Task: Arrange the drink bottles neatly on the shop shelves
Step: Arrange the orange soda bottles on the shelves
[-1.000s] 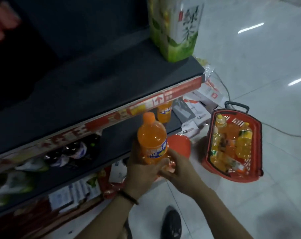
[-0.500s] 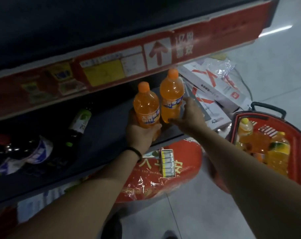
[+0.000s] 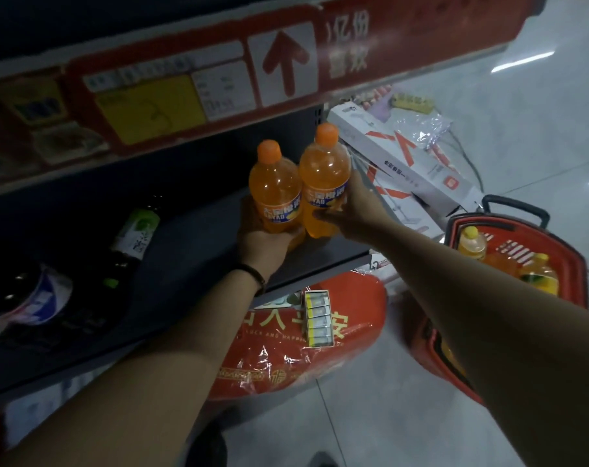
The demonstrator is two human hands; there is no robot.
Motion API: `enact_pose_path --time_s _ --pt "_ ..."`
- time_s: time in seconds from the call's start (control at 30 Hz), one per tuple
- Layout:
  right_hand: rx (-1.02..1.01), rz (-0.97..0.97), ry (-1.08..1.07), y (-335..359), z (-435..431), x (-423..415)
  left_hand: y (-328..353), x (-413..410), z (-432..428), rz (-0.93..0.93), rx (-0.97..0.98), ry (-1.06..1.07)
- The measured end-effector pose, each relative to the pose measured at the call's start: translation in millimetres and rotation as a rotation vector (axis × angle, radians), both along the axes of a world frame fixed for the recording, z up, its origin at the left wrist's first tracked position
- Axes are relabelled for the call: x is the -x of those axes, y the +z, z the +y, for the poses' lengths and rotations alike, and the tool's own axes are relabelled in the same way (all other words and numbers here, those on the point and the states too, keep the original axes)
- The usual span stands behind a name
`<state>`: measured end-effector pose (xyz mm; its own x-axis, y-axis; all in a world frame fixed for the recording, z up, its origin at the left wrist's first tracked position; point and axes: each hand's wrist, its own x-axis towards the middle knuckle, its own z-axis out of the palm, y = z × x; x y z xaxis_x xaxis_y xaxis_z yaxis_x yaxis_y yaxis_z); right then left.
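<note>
Entry: we logged two orange soda bottles with orange caps and blue-banded labels, side by side and touching at the right end of the dark lower shelf [image 3: 192,254], just under the red price rail [image 3: 404,52]. The left bottle [image 3: 274,193] sat in the left hand [image 3: 262,239], whose fingers were curled round its lower body from beneath; a dark wristband [image 3: 254,272] circled that wrist. The right bottle [image 3: 323,176], set a little further back, was gripped by the right hand [image 3: 359,210], fingers wrapped behind the label and thumb laid across the front. Both stood roughly upright; we could not tell whether their bases met the shelf, as the hands hid them. Further left on the same shelf we noted a dark bottle with a green-and-white label [image 3: 136,235] lying on its side. Below, on the tiled floor [image 3: 387,416]: a red plastic-wrapped package [image 3: 353,318] with a small carton [image 3: 317,317] on it, white boxes [image 3: 404,156], and a red shopping basket [image 3: 569,261] holding more yellow-capped drink bottles [image 3: 471,246].
</note>
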<state>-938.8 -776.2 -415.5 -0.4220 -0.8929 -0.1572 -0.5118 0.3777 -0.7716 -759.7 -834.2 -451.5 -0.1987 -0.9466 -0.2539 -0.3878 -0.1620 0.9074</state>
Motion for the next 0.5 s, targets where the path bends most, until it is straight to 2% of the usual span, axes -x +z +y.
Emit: enact_pose_path --time_s 0.33,0.5 --pt "-0.023 0.026 0.030 -8 2 11 2 0 12 -0.083 -0.010 -0.023" --pt "-0.019 -0.193 -0.093 -7 11 2 6 -1 13 -0.109 -0.066 -0.025"
